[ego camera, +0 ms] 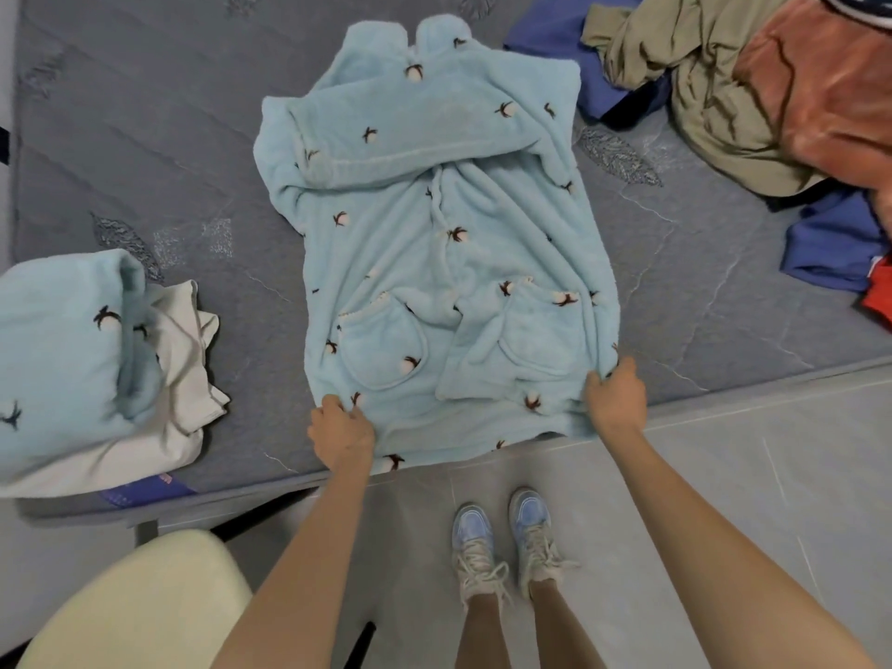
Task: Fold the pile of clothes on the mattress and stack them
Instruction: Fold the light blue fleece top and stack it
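So the robe (434,234) is lying flat in the middle of the mattress (145,137), front side up. The collar is pointing away and the hem is sitting right at the near edge, a bit of it hanging over. It's light blue fleece with little cotton-flower prints, and both pockets are facing up near the hem. One sleeve is lying folded across the chest, and the front is looking rumpled down the middle.

The left hand (340,429) is pinching the hem at its left corner, fingers curled into the fleece. The right hand (615,398) is gripping the right corner the same way, with fabric bunching up around the fingers. Both arms are reaching out over the floor (724,475) to the mattress edge.

The stack (96,427) is sitting off to the left, close to the near edge. It's a folded blue piece (53,330) in the same print lying on top of a white piece (183,359).

The pile (724,113) is sitting in the far right corner, apart from the robe. There's a khaki piece (695,55), a rust piece (830,99), some blue clothes (830,243) and a red bit (881,296) at the frame edge.

Down below, the shoes (473,533) are standing on the grey floor just beside the mattress, and a cream chair (145,605) is poking in at the bottom left
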A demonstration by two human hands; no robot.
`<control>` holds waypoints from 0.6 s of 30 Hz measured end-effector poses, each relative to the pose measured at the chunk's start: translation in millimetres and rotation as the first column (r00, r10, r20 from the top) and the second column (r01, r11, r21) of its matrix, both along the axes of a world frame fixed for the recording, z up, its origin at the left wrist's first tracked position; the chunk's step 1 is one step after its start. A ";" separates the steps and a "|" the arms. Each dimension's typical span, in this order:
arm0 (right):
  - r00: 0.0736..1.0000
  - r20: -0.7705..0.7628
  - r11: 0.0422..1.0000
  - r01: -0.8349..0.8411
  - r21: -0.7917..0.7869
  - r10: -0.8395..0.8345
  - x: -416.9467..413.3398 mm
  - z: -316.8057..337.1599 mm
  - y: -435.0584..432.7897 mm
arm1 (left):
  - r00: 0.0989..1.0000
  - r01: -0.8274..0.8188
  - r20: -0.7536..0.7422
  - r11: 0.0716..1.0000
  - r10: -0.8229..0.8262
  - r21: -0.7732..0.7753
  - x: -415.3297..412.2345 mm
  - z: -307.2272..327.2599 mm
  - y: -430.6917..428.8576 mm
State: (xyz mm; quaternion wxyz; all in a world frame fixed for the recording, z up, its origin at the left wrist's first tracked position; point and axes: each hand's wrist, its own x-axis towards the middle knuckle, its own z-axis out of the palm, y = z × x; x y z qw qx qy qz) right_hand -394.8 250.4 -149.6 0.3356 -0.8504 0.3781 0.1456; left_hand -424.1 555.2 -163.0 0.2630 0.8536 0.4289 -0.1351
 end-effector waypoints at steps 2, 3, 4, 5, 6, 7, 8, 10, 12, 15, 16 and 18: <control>0.999 0.018 0.998 -0.041 -0.042 0.042 -4.0 5.8 -7.3 | 0.992 -0.049 0.112 0.996 0.057 -0.072 -0.8 9.6 3.9; 0.998 0.038 0.997 -0.040 -0.060 0.042 -5.2 9.3 -11.3 | 0.985 -0.084 0.143 0.993 0.096 -0.087 -3.4 14.5 6.4; 0.998 0.060 0.997 -0.027 -0.075 0.032 -7.3 13.5 -15.5 | 0.981 -0.114 0.149 0.991 0.124 -0.073 -7.5 19.5 9.3; 0.996 0.083 0.997 -0.007 -0.080 0.013 -9.1 16.6 -19.9 | 0.980 -0.137 0.140 0.989 0.142 -0.048 -13.0 23.0 13.0; 0.994 0.107 0.997 0.016 -0.077 -0.007 -11.3 19.0 -24.2 | 0.981 -0.141 0.131 0.990 0.142 -0.022 -19.3 25.8 16.6; 0.992 0.121 0.997 0.040 -0.066 -0.032 -13.4 20.6 -28.0 | 0.985 -0.126 0.122 0.992 0.125 0.002 -26.6 26.0 20.7; 0.991 0.124 0.996 0.065 -0.054 -0.058 -15.8 21.3 -31.3 | 0.988 -0.106 0.119 0.994 0.102 0.021 -33.2 27.4 23.1; 0.990 0.098 0.994 0.107 -0.025 -0.104 -19.1 18.6 -35.9 | 0.990 -0.076 0.118 0.997 0.074 0.015 -44.0 24.8 26.6; 0.987 0.019 0.987 0.158 0.038 -0.159 -21.9 14.3 -37.5 | 0.988 -0.104 0.114 0.994 0.109 -0.043 -50.7 18.8 28.2; 0.980 -0.126 0.973 0.171 0.156 -0.152 -27.1 6.4 -37.2 | 0.989 -0.090 0.108 0.987 0.104 -0.131 -55.8 12.2 26.2; 0.980 -0.142 0.970 0.164 0.180 -0.140 -28.9 4.8 -36.8 | 0.991 -0.070 0.108 0.989 0.085 -0.133 -57.8 10.8 23.6; 0.983 -0.129 0.967 0.157 0.199 -0.133 -30.7 4.1 -36.3 | 0.987 -0.081 0.123 0.985 0.100 -0.149 -58.7 13.2 17.1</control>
